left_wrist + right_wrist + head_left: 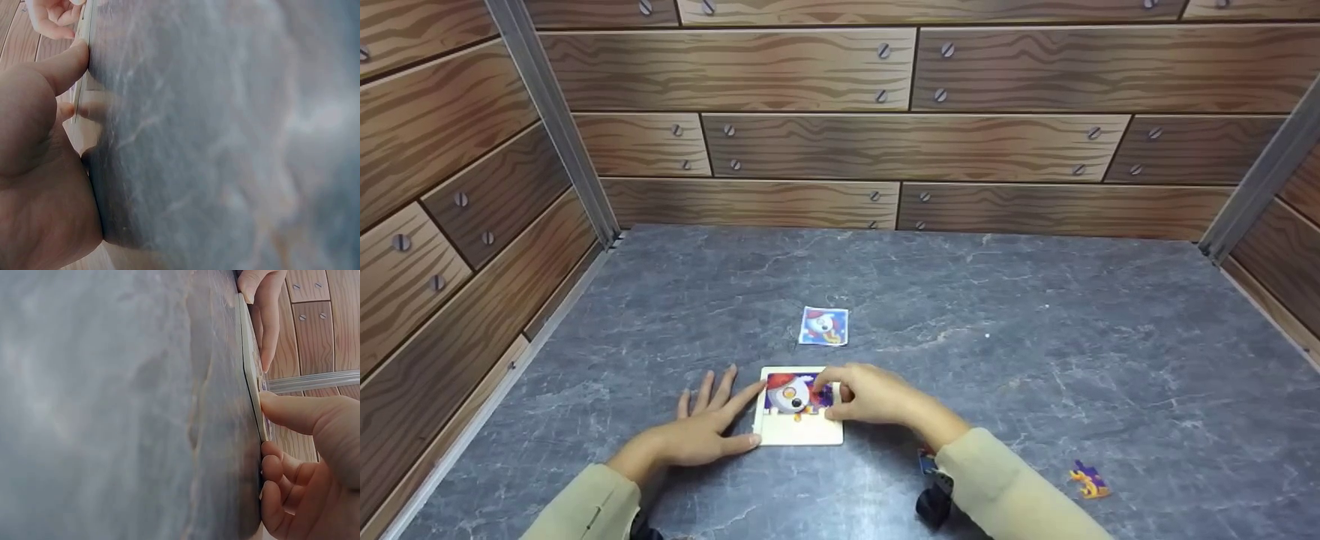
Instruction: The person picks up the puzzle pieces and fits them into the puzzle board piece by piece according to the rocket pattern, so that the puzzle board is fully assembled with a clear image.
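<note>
Through the head view I have the fingers of the right hand [877, 397] bent over the right part of the puzzle tray [799, 433], thumb and forefinger a little apart on the picture pieces [786, 396]; I cannot tell whether they pinch one. The left hand [701, 431] has its fingers straight and spread, forefinger and thumb tips touching the tray's left rim. So the tray lies between the two hands, and the relation I judge to matter most is that its uncovered strip runs left to right along the near side, just nearer than the right thumb, which is the closer of the two thumbs to the pieces. The picture in the tray points away from me, red hat toward the far rim; foreshortening keeps me from naming a long axis for the tray. Beyond the tray's far rim, well apart from it, the picture card [823, 327] lies flat with its picture the same way up. To the tray's right and nearer, a second piece [926, 461] shows partly behind the right sleeve [1005, 476]; farther right on the bench [1035, 360] lies a loose orange-and-purple piece [1089, 480], nearer the right hand than the left, its irregular outline giving me no sure long axis.
</note>
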The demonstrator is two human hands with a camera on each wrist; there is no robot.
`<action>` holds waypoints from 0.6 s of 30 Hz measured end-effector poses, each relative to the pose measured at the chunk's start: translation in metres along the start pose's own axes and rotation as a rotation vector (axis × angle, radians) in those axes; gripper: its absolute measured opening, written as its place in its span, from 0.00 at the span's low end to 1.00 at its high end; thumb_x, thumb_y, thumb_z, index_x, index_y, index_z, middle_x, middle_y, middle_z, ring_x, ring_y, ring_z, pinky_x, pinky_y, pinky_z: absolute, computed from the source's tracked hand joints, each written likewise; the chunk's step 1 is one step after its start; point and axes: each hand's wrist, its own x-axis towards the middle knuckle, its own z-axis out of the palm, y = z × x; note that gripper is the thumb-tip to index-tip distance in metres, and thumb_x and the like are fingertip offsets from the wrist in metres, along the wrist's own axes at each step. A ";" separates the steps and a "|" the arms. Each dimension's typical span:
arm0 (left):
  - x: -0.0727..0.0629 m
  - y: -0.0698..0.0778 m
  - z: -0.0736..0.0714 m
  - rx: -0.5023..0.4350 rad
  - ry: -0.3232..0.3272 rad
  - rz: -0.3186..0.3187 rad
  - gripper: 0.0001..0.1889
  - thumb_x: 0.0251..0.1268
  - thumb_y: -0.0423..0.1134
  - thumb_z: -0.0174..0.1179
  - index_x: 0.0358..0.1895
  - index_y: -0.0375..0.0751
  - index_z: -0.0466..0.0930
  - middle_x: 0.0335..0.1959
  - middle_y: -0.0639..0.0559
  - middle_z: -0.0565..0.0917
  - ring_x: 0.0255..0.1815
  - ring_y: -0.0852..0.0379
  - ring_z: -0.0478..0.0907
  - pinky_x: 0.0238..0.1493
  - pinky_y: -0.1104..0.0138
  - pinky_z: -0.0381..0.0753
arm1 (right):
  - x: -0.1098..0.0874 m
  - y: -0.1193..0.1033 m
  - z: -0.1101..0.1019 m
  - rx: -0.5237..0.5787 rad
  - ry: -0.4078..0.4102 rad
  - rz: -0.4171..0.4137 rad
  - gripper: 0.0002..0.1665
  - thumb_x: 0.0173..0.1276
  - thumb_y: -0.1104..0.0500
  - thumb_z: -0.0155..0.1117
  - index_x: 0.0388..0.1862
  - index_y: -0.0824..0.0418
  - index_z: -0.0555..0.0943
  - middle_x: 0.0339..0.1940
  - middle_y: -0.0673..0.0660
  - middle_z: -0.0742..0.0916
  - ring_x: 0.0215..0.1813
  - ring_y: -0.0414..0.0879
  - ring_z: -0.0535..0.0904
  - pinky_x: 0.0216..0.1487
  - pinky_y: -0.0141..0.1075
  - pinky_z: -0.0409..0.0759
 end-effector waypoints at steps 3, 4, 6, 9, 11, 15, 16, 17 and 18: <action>0.001 0.000 0.000 0.002 0.000 -0.004 0.40 0.61 0.64 0.50 0.74 0.62 0.44 0.74 0.40 0.29 0.70 0.39 0.17 0.59 0.39 0.18 | 0.000 0.001 0.000 -0.009 -0.003 -0.003 0.18 0.59 0.55 0.68 0.50 0.50 0.81 0.19 0.43 0.76 0.21 0.36 0.67 0.24 0.32 0.65; 0.001 0.000 0.000 0.003 0.000 -0.005 0.40 0.61 0.64 0.50 0.74 0.62 0.44 0.74 0.40 0.29 0.70 0.39 0.17 0.59 0.39 0.18 | 0.000 0.001 0.000 -0.010 -0.004 -0.001 0.18 0.59 0.55 0.68 0.50 0.51 0.81 0.18 0.43 0.76 0.21 0.36 0.67 0.24 0.32 0.65; 0.001 0.001 0.000 0.003 -0.001 -0.006 0.40 0.61 0.64 0.50 0.74 0.62 0.44 0.74 0.41 0.29 0.70 0.39 0.17 0.59 0.39 0.18 | 0.000 0.000 0.000 -0.021 -0.004 0.003 0.18 0.59 0.55 0.68 0.50 0.50 0.81 0.19 0.43 0.76 0.22 0.36 0.68 0.24 0.32 0.66; 0.001 0.001 0.000 0.004 -0.002 -0.006 0.40 0.61 0.65 0.50 0.74 0.62 0.44 0.74 0.41 0.29 0.70 0.39 0.17 0.59 0.39 0.18 | 0.000 -0.001 0.000 -0.049 -0.008 0.013 0.19 0.60 0.54 0.67 0.52 0.48 0.80 0.22 0.44 0.75 0.24 0.37 0.67 0.25 0.32 0.66; 0.001 0.001 0.000 0.005 -0.002 -0.007 0.40 0.61 0.65 0.50 0.74 0.62 0.44 0.74 0.41 0.29 0.70 0.40 0.17 0.59 0.39 0.18 | -0.001 -0.002 0.000 -0.070 -0.009 0.014 0.21 0.60 0.54 0.67 0.53 0.47 0.80 0.24 0.46 0.74 0.25 0.38 0.67 0.26 0.33 0.65; 0.000 0.001 -0.001 0.005 0.000 -0.003 0.40 0.61 0.64 0.50 0.74 0.62 0.44 0.74 0.40 0.29 0.70 0.39 0.17 0.59 0.39 0.18 | -0.002 -0.003 0.000 -0.092 -0.002 0.005 0.21 0.59 0.53 0.67 0.54 0.47 0.81 0.26 0.47 0.73 0.27 0.39 0.66 0.28 0.34 0.65; 0.000 0.001 -0.001 0.004 0.000 -0.002 0.40 0.61 0.64 0.50 0.74 0.62 0.44 0.74 0.40 0.29 0.70 0.39 0.17 0.59 0.39 0.18 | -0.002 -0.003 0.000 -0.091 0.002 0.001 0.21 0.59 0.54 0.67 0.53 0.47 0.81 0.25 0.47 0.73 0.27 0.39 0.66 0.27 0.34 0.65; 0.000 0.001 -0.001 0.004 0.001 -0.001 0.40 0.61 0.64 0.50 0.74 0.61 0.44 0.74 0.40 0.30 0.70 0.39 0.17 0.59 0.39 0.18 | -0.002 -0.003 0.000 -0.087 0.005 -0.003 0.20 0.59 0.54 0.67 0.53 0.48 0.82 0.25 0.47 0.73 0.26 0.39 0.66 0.27 0.33 0.65; 0.000 0.001 -0.001 0.004 0.002 0.000 0.40 0.61 0.64 0.50 0.74 0.61 0.44 0.74 0.40 0.30 0.70 0.39 0.18 0.59 0.39 0.18 | -0.002 -0.003 0.000 -0.085 0.008 -0.005 0.20 0.59 0.54 0.68 0.52 0.48 0.82 0.23 0.46 0.74 0.26 0.38 0.66 0.27 0.33 0.65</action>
